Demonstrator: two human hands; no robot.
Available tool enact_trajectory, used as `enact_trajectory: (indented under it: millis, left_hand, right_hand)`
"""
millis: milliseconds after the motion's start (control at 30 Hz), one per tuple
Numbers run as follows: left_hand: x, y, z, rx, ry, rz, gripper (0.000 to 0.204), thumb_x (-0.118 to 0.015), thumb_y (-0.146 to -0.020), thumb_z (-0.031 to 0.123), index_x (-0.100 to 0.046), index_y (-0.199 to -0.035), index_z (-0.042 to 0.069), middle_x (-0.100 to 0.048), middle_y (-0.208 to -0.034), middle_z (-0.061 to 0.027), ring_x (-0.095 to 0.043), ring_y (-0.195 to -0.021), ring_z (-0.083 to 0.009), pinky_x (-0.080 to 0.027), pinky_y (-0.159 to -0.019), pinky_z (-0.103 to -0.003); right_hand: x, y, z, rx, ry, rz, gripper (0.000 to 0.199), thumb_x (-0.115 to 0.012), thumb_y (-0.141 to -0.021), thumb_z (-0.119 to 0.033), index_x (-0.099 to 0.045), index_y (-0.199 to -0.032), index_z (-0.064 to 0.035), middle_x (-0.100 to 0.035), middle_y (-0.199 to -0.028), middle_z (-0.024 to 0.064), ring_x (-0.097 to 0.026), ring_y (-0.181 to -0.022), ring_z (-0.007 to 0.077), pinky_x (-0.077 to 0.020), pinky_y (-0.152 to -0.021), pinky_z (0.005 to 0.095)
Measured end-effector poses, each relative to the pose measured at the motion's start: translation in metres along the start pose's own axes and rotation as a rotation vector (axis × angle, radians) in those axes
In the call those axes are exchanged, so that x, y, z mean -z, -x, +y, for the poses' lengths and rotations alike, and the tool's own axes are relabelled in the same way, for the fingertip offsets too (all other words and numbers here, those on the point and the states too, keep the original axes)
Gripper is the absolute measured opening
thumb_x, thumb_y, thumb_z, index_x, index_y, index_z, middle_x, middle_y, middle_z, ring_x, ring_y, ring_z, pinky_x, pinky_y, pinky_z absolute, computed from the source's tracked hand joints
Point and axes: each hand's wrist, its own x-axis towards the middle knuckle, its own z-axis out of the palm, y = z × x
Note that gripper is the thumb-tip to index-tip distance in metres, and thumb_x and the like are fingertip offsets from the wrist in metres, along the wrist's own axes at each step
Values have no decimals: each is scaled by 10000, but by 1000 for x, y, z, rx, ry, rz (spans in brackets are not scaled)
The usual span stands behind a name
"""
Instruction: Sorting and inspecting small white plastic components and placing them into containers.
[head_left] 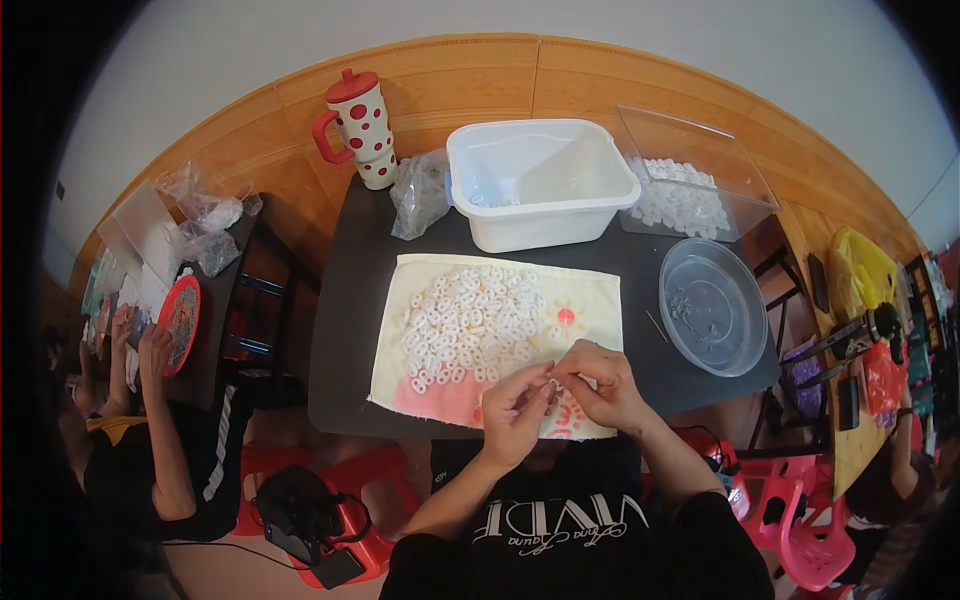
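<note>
My left hand (514, 412) and my right hand (600, 390) meet over the near right part of a cream cloth (598, 340). Both are closed, fingertips pinched together around something too small to make out. Left of them on the cloth spreads a pile of small white two-holed pieces (465, 318). A few loose pieces lie near my fingers. To the right of the cloth stands a round clear plastic dish (735, 268) with small dark bits (690, 318) in it. A thin stick (656, 326) lies between cloth and dish.
Behind the cloth is a white plastic tub (545, 228), with a clear bag (421, 196) and a red-dotted tumbler (368, 130) to its left. A clear box (682, 205) of white pieces stands at the back right. Another person's hands (150, 350) work beside a red tray (183, 325) at left.
</note>
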Motion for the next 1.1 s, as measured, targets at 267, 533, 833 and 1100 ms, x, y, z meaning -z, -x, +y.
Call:
enact_trajectory:
  millis: [267,533,833,1100]
  left_hand:
    - [-1,0,0,-26,-47,48,290,-595,-937,-51,-622,-1226,-47,-669,-917,-47,-606,-760,-65,-502,-684,-208]
    - [-2,-4,5,1,-43,6,312,-587,-943,-47,-600,-1255,-42,-663,-895,-48,-605,-732,-71,-498,-654,-215]
    - [-2,-3,1,-33,-42,1,283,-594,-930,-58,-614,-1212,-51,-645,-855,-30,-580,-704,-61,-481,-639,-203]
    - [-2,-3,5,-6,-40,11,242,-601,-931,-45,-633,-1171,-63,-658,-843,-40,-588,-704,-61,-485,-634,-203]
  right_hand:
    - [-1,2,-6,-57,18,-7,136,-645,-805,96,-663,-894,-6,-646,-802,103,-633,-724,198,-470,-637,283]
    - [11,2,-1,-130,-52,4,216,-637,-853,77,-632,-1060,12,-650,-907,97,-662,-810,178,-511,-715,287]
    - [10,-5,-3,31,115,-134,243,-632,-824,89,-639,-1048,-5,-634,-871,113,-645,-756,245,-509,-672,310]
    - [12,-2,-1,-50,18,-101,228,-628,-858,40,-639,-1079,-14,-650,-901,129,-651,-807,280,-507,-709,340]
